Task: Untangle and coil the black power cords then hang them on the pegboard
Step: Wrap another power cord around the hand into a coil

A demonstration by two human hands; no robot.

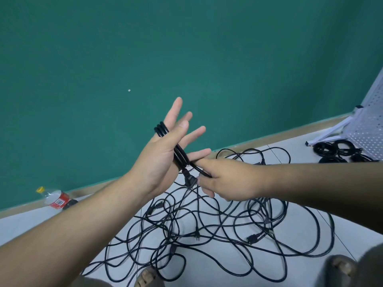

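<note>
While a bottle (pixel 56 198) lay by the wall, our left hand (pixel 163 154) stood flat, fingers spread, several turns of cord (pixel 160 129) looped round it, the plug (pixel 190 180) dangling. Our right hand (pixel 226 179) pinched the cord's free run. We judged coiling midway; next we needed slack drawn from the tangle (pixel 207 226), then a trip to the pegboard (pixel 369 129).

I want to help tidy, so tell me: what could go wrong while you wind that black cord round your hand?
The loops sit on straight fingers of the left hand, so they could slide off. The right hand pinches a cord that likely leads into the tangle below; a hard pull may tighten knots. The foot beside the tangle could catch a cord.
</note>
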